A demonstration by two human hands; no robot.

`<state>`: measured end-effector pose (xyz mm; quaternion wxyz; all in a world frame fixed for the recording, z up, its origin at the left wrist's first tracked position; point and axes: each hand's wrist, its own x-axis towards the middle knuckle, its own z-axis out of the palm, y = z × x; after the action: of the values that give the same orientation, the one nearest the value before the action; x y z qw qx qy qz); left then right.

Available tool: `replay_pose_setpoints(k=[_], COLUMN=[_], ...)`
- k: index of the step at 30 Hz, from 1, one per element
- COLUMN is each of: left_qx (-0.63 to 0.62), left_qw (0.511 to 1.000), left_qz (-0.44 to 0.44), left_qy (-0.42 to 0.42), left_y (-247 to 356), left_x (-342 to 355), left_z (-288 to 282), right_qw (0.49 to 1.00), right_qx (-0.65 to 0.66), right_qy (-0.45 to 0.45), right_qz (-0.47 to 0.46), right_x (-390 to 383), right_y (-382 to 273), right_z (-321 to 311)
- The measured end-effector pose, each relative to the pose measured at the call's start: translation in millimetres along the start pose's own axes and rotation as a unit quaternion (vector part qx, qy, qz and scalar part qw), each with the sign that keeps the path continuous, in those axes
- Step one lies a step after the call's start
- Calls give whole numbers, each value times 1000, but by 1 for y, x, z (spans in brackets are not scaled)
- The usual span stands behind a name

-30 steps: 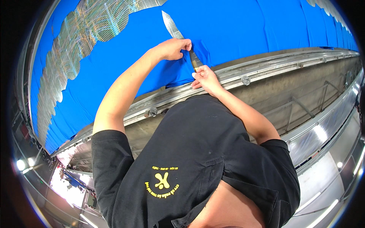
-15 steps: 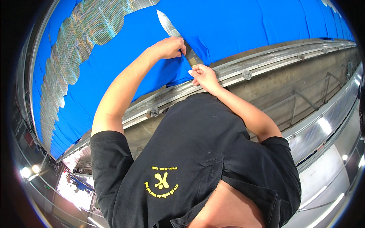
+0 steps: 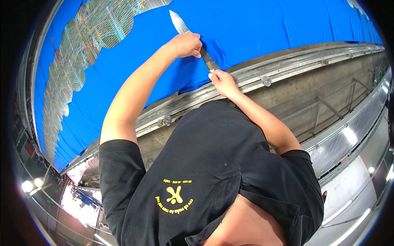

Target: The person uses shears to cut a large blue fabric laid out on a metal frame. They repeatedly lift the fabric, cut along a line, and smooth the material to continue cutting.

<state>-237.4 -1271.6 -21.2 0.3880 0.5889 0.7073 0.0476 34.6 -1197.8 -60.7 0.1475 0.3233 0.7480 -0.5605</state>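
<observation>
A long, narrow grey strip [image 3: 179, 24], shaped like a knife blade with a pointed far end, lies over the blue fabric [image 3: 254, 28]. Near its closer end it has a tan band. I cannot make out whether it is a blade or a cut piece of sheet. My left hand [image 3: 186, 45] is closed over the middle of the strip, with the fingers curled down and partly hidden. At the near end, close to the table's edge, my right hand [image 3: 225, 83] pinches the strip between thumb and fingers.
Overlapping grey, shimmering pieces [image 3: 98, 33] with wavy edges spread along the blue fabric at the left. A metal rail [image 3: 283, 69] with knobs runs along the table's near edge. Beyond a gap at the right stands another long metal-edged table [image 3: 349, 133].
My left hand has slid a little farther along the strip, toward its pointed end. My right hand has shifted slightly right, its fingers drawn closer together. The strip has barely moved.
</observation>
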Motion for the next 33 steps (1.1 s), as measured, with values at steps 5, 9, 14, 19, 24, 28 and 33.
replay_pose_setpoints(k=[5, 9, 14, 19, 24, 28, 33], left_qx=[-32, -54, -49, -79, -89, -42, 0], left_qw=[999, 998, 997, 992, 992, 994, 986], left_qz=[-5, 11, 50, 64, 46, 45, 30], left_qy=[27, 43, 33, 69, 75, 91, 162], left_y=[1, 2, -8, -17, -7, -1, 1], left_x=[-1, -8, -25, -42, -28, -13, -13], left_z=[9, 11, 7, 9, 5, 6, 16], right_qw=[1000, 997, 996, 994, 998, 999, 998], right_qx=[-6, 69, 25, 49, 52, 29, 13], right_qy=[-4, -15, -28, -37, -30, -19, -29], right_qz=[21, 11, -79, -95, -9, 20, 49], right_x=[2, 3, -6, -8, 0, 1, 3], right_y=[-2, 1, -9, -16, 1, -4, -8], right_z=[-5, 0, -5, -2, 0, -6, -11])
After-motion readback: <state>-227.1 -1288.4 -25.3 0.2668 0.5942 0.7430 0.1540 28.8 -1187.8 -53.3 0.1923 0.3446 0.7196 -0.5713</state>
